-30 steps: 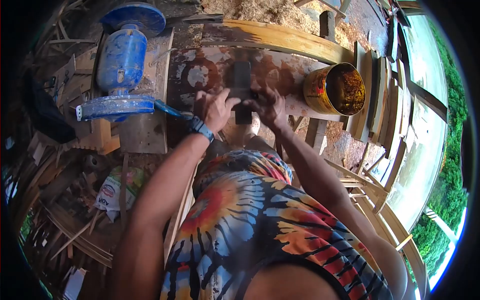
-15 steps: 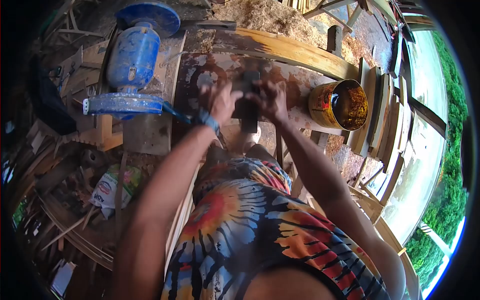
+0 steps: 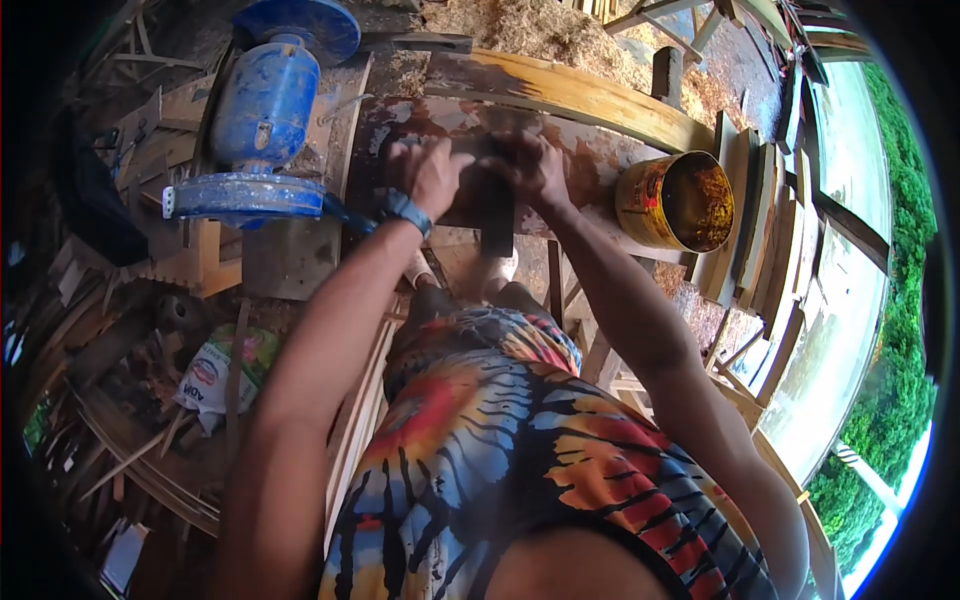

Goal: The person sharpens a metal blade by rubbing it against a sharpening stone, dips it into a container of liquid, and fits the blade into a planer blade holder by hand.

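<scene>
Dark rectangular block (image 3: 492,205): being pressed flat by both hands on the stained bench (image 3: 600,165), its near end overhanging the bench edge. Left hand (image 3: 425,172) at 9 o'clock, right hand (image 3: 535,168) at 3 o'clock, fingers closed over the block's sides. Judged stiff, fairly heavy, best gripped along its long sides. Open tin (image 3: 675,200) standing at 3 o'clock; blue motor (image 3: 262,110) crowding 9 o'clock; free room lying at 12 o'clock.

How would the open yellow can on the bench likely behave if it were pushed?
The can looks to hold dark liquid, so it may slosh or spill. It stands near the bench edge, so a shove could tip it off. Its metal wall is probably stiff.
</scene>
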